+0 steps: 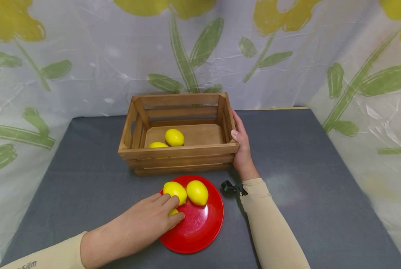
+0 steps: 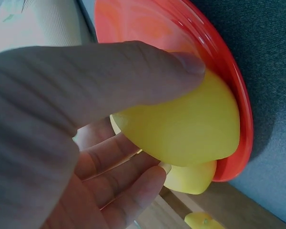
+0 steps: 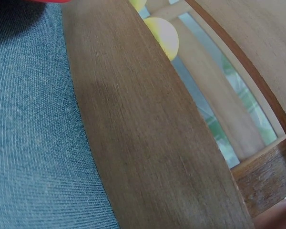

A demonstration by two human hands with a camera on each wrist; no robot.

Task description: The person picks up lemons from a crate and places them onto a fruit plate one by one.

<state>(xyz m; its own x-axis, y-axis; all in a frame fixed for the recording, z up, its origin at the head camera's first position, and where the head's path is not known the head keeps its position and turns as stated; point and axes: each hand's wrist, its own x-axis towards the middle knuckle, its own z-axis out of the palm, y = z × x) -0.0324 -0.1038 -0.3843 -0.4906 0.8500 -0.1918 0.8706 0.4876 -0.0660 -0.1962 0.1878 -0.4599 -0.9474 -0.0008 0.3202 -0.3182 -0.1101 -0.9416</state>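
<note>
My left hand reaches over the left side of a red plate. Its thumb and fingers grip a lemon on the plate, mostly hidden by the hand in the head view. Just beyond the fingertips lies a second lemon, with a third lemon to its right. My right hand grips the right end of a slatted wooden crate, thumb over the top rim. Inside the crate, toward the left, are two lemons, one in full sight and one partly behind the front slat.
A dark grey cloth-covered table carries the plate and crate, the plate close in front of the crate. Behind the table hangs a pale curtain with yellow flowers. A small black device sits at my right wrist.
</note>
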